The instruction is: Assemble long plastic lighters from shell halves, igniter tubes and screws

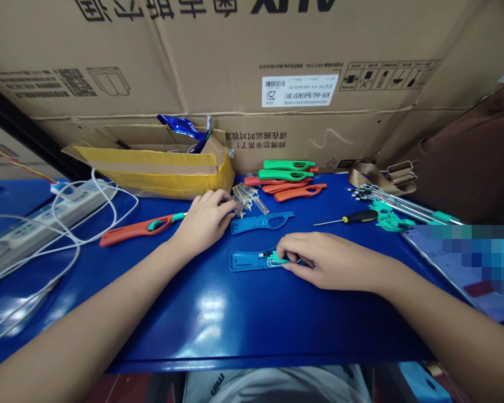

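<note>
My left hand (208,221) reaches to a pile of small clear plastic tanks (247,195), its fingers bent and thumb and fingertips closed on one at the near edge. My right hand (319,257), fingers curled, presses on a green trigger piece (273,257) lying in a blue lighter casing half (244,261). Thin white wires show under its fingertips, which hide the casing's right end. Just beyond lies a second blue casing half (260,222), untouched. To the left, an assembled orange lighter (136,230) with a green trigger rests partly behind my left wrist.
Green casings (283,174) and orange casings (300,192) are stacked at the back. A screwdriver (359,216) and green trigger pieces with metal tubes (390,215) lie right, near a phone-like screen (457,268). A yellow-taped box (151,170) and a power strip (46,224) stand left.
</note>
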### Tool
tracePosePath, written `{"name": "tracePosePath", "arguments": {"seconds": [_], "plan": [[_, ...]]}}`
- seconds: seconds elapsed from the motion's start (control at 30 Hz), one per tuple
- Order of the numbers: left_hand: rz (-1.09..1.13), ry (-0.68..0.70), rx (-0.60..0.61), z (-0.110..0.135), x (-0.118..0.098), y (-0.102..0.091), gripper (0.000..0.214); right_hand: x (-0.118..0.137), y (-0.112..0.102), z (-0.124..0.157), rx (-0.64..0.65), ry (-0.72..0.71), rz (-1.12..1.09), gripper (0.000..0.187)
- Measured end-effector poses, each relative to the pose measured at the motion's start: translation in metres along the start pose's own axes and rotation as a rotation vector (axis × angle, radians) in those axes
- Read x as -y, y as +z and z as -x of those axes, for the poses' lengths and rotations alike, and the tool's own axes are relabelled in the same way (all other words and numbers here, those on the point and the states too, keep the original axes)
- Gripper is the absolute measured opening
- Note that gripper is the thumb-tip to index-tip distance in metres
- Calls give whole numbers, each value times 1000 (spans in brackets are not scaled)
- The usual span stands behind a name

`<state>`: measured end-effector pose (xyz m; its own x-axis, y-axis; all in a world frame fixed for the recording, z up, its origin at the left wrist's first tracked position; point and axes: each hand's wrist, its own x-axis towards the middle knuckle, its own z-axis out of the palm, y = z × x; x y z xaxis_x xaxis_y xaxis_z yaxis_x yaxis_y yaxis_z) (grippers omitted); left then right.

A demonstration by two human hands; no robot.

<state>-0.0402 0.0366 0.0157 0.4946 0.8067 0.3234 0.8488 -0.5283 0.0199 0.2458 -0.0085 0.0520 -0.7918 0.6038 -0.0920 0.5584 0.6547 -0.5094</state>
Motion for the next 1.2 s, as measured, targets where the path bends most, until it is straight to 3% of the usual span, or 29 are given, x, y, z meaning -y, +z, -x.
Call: {"name": "tracePosePath", "arguments": {"seconds": [0.33,0.57,0.7,0.9,1.2], "plan": [[-2,42,24,0,-2,-1,34,-1,1,0,0,-24,14,9],[18,36,-3,0,0,0,20,0,1,1,0,-31,24,9],[89,40,-87,-1,-4,-4,19,-1,2,0,-16,-41,32,9],[471,-60,-311,5,-24,-14,16,1,3,1,-38,-30,60,10],[1311,-250,26,16,-62,-17,23,-3,8,-1,-57,-34,-16,10]]}}
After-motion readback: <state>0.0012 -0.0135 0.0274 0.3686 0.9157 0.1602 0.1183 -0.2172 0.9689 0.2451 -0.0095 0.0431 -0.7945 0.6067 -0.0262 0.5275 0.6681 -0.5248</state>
